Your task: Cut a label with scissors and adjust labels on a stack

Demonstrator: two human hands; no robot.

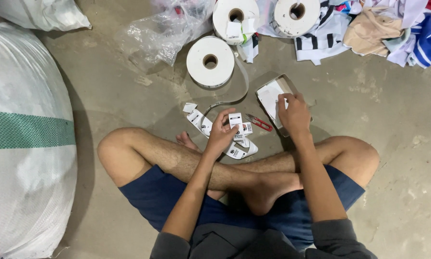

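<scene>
Sack: big white woven sack (23, 144) with a green band, far left on the floor.
Left hand: left hand (220, 134) pinches a small white label (235, 120) upright, face toward the camera.
Snips: red snips (259, 123) lie between both hands.
Right hand: right hand (293, 112) presses fingers curled into a shallow box (273, 93).
Behind: tape rolls (210, 61) and a clothes heap (369, 29).

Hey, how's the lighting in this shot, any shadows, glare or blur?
Head view: soft, even light, no glare; a soft shadow lies on the concrete floor beside the big white sack; left hand holding a label and right hand at the small box look sharp, no motion blur; edges slightly bowed by the wide lens.
</scene>
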